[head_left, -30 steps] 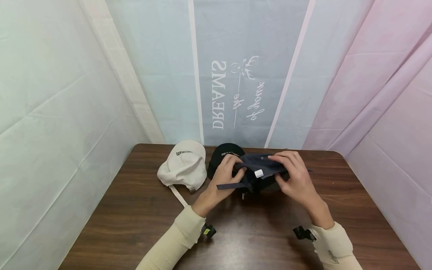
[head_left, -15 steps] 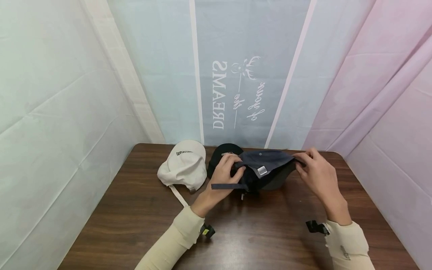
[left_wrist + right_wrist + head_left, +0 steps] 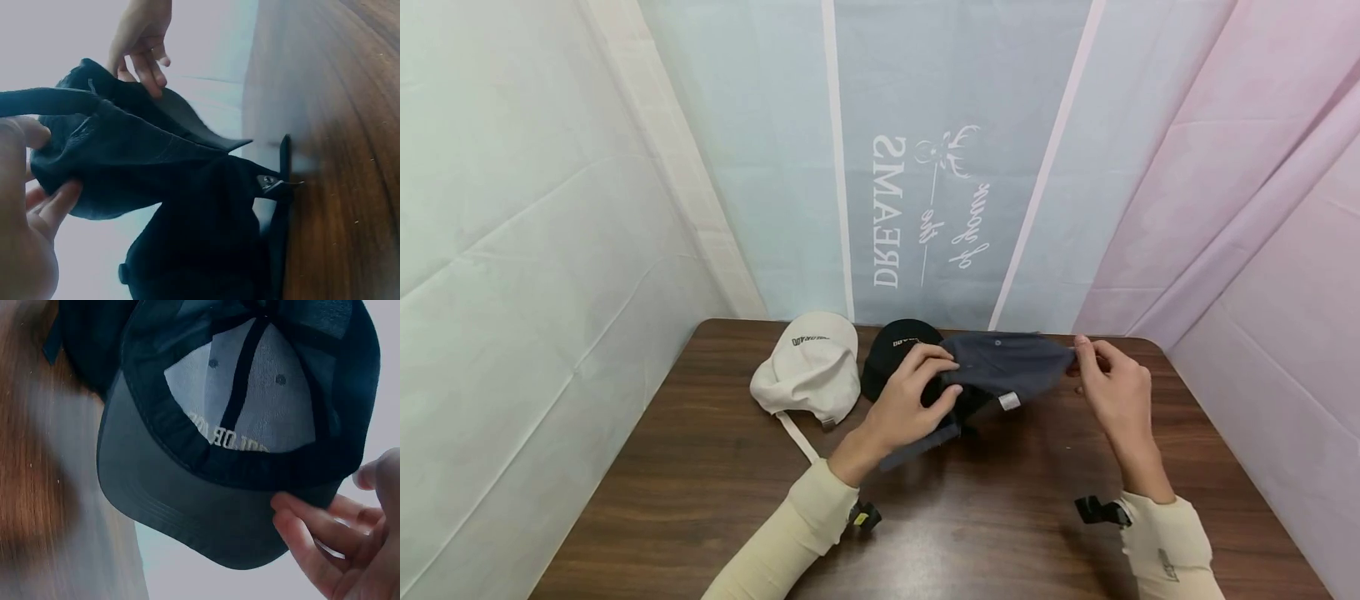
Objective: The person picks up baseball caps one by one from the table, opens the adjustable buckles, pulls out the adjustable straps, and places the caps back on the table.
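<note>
A dark navy baseball cap point(image 3: 1011, 360) is held in the air between both hands, above the right rear of the table. My left hand point(image 3: 910, 402) grips its back edge, thumb and fingers curved round the cloth. My right hand point(image 3: 1118, 392) pinches the cap at the right, its fingers under the brim point(image 3: 162, 497) in the right wrist view. That view also shows the inside of the crown, with lettering stitching showing through. A loose strap point(image 3: 921, 448) hangs below my left hand. A white tag point(image 3: 1009, 401) sticks out at the cap's lower edge.
A black cap point(image 3: 891, 354) lies at the table's back, partly behind the left hand and navy cap. Left of it lies a white cap point(image 3: 808, 371) with its strap trailing forward. The brown wooden table point(image 3: 700, 467) has fabric sheets point(image 3: 775, 167) behind and beside it.
My right hand has moved right, from the cap's middle to its far end. The cap has tilted, its opening and tag turned downward, and the strap hangs lower. The left hand has shifted slightly right.
</note>
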Available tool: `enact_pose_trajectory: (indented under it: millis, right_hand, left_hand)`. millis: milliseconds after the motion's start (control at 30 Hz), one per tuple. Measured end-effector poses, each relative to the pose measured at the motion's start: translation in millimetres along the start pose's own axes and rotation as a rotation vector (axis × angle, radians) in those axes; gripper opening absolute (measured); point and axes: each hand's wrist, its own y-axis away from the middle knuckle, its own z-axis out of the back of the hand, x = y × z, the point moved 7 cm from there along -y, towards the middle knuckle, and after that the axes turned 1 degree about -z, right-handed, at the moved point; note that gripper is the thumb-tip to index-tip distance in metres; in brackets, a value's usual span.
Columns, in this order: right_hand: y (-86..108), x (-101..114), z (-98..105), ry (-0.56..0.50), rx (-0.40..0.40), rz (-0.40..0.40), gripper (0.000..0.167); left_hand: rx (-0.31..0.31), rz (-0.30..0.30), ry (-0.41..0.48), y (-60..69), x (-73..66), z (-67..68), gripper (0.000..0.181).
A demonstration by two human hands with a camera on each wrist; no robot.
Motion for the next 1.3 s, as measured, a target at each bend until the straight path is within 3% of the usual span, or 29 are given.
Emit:
enact_pose_trajectory:
  millis: [100,233,633,767,1067,1300]
  right_hand:
    - [-3.7,-11,1,-0.023,0.007,-0.107,0.053]
    - [-7.8,-30,-4,-0.004,0.107,-0.209,0.056]
    - [-8.9,-72,-26,-0.124,0.373,-0.359,0.065]
    - [-8.7,-84,-31,-0.102,0.424,-0.366,0.063]
    - [-6.6,-100,-42,-0.012,0.526,-0.341,0.061]
    - [-2.2,-107,-49,0.011,0.560,-0.398,0.085]
  left_hand:
    - [0.053,-0.021,-0.003,3.6,-4.2,-8.6,0.030]
    - [0.164,-0.006,0.004,8.7,-7.4,-24.9,0.034]
    - [0.533,0.211,0.020,19.0,7.2,-71.7,0.052]
    - [0.592,0.255,0.044,24.4,13.1,-83.9,0.057]
    - [0.668,0.240,0.042,30.4,17.5,-100.6,0.057]
    - [0.716,0.238,0.022,33.6,16.0,-107.8,0.058]
